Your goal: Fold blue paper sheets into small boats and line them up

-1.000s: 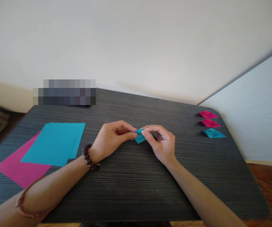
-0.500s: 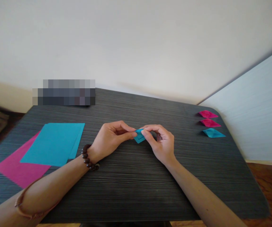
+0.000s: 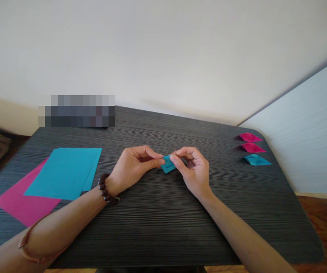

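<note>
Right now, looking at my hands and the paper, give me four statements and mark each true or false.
1. Your left hand and right hand both pinch the small folded blue paper. True.
2. The right wrist wears beads. False: the beaded bracelet is on the left wrist.
3. The pink sheet lies partly under the blue sheets. True.
4. All folded pieces at the right are pink. False: two pink pieces and a blue piece lie there.
</note>
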The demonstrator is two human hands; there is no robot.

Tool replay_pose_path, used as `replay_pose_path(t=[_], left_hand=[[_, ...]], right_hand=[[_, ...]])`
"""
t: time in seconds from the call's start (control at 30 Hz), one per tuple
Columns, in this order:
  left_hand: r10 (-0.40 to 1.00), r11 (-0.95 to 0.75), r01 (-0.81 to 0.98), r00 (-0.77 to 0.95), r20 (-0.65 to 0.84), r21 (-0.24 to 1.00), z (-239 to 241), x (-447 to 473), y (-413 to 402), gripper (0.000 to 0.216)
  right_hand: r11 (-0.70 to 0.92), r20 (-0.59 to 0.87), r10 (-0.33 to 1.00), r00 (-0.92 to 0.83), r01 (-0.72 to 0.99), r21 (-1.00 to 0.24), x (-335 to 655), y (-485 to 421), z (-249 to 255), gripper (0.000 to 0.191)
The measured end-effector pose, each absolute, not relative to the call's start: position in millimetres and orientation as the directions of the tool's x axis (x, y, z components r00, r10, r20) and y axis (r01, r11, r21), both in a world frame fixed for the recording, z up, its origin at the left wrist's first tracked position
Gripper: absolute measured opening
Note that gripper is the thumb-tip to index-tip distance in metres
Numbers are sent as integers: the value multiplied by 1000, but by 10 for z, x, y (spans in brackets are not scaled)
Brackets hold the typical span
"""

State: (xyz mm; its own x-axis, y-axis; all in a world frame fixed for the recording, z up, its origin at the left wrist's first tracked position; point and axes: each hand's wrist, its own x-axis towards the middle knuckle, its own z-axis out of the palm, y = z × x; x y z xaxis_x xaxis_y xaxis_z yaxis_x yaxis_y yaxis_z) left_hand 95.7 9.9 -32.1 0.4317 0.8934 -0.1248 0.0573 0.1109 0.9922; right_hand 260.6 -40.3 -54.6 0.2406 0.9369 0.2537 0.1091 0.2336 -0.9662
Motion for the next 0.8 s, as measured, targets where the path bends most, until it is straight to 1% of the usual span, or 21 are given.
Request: replay_pose_path(t=[0.13, 0.33, 0.47, 0.57, 0.67, 0.73, 0.8], left_hand=[[890, 137, 41, 433, -141, 990, -309, 957, 98, 15], [861, 150, 21, 488, -142, 988, -303, 950, 110, 13], [859, 199, -4, 482, -172, 980, -300, 949, 109, 18], [862, 199, 4, 475, -177, 980, -302, 952, 108, 24], [885, 172, 0, 440, -154, 985, -322, 946, 120, 19], [902, 142, 2, 412, -130, 990, -342, 936, 135, 19], [911, 120, 11, 396, -114, 993, -352, 924, 151, 21]], right_hand=[[218, 244, 939, 241, 127, -968, 2607, -397, -541, 13], [208, 242, 937, 250, 156, -966, 2624, -397, -528, 14], [203, 225, 947, 231, 112, -973, 2625, -397, -527, 14], [193, 206, 954, 219, 81, -978, 2624, -384, -530, 16], [183, 190, 962, 196, 56, -982, 2632, -363, -523, 19], [177, 191, 963, 191, 88, -980, 2644, -354, -508, 18], [166, 194, 965, 178, 163, -973, 2657, -354, -491, 11]])
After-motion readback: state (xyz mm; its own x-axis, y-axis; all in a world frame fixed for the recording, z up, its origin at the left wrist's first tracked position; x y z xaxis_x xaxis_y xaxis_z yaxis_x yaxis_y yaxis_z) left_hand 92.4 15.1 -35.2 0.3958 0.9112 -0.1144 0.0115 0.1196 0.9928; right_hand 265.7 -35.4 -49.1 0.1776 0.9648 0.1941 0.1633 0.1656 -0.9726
